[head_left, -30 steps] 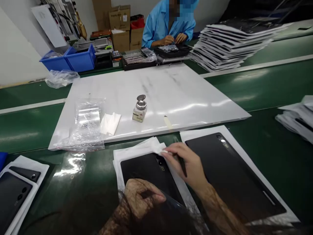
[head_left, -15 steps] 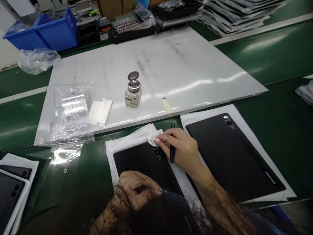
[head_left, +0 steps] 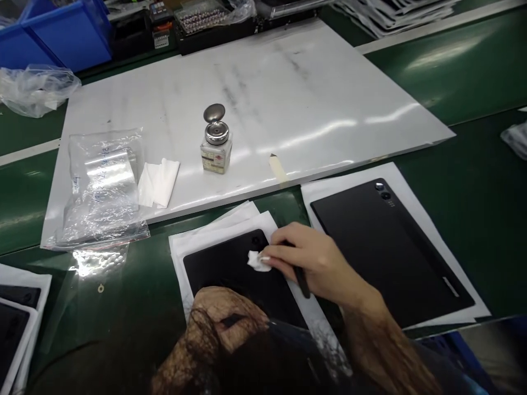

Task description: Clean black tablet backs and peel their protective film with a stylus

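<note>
A long green desk (head_left: 453, 71) runs across the room, and a broad white marble-patterned board (head_left: 263, 93) lies on it. Blue plastic bins (head_left: 68, 35) sit at the far left, beyond the board. On the near side of the board, two black tablets rest on white sheets. The left tablet (head_left: 230, 263) lies directly in front of the person, and the right tablet (head_left: 391, 252) lies just beside it, with its camera lenses at the far end.

The person's right hand (head_left: 313, 260) is over the left tablet, its fingers (head_left: 284, 247) pressed together and pinching a white wipe (head_left: 258, 261) against the black surface, near the camera end. A slim black tool (head_left: 302, 282) is tucked under that hand, its tip pointing toward the near side. The left hand (head_left: 226, 323) lies curled at the tablet's near edge, but dark strands across the view hide it, so I can't tell whether its fingers are gripping anything.

On the board stand a small dispenser bottle (head_left: 216, 142) with its lid flipped up, a clear zip bag (head_left: 101, 189) and a folded white cloth (head_left: 158, 184).
</note>
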The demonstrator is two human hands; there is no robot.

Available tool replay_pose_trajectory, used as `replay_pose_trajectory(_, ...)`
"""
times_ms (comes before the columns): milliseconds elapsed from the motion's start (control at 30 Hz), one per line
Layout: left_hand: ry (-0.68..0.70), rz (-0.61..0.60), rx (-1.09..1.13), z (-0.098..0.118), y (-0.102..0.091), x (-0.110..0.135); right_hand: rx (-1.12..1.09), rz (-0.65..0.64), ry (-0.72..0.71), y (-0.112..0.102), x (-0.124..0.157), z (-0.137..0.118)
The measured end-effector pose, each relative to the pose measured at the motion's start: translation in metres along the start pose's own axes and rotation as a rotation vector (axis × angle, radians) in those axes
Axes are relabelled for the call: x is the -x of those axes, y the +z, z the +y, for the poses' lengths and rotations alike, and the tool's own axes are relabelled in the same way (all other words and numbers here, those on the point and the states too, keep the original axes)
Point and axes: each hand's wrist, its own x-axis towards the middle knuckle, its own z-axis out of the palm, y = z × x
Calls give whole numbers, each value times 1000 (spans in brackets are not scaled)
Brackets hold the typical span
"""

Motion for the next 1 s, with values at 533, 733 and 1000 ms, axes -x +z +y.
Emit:
replay_pose_trajectory(533, 50, 84, 7, -3, 4, 5, 14, 384, 221, 14, 10, 7)
replay_pose_trajectory(733, 35, 64, 21, -1, 3, 4, -94, 187, 63, 20, 6, -4)
replay_pose_trajectory(1000, 69, 65, -58, -3, 3, 2, 226, 169, 179, -3, 14, 17)
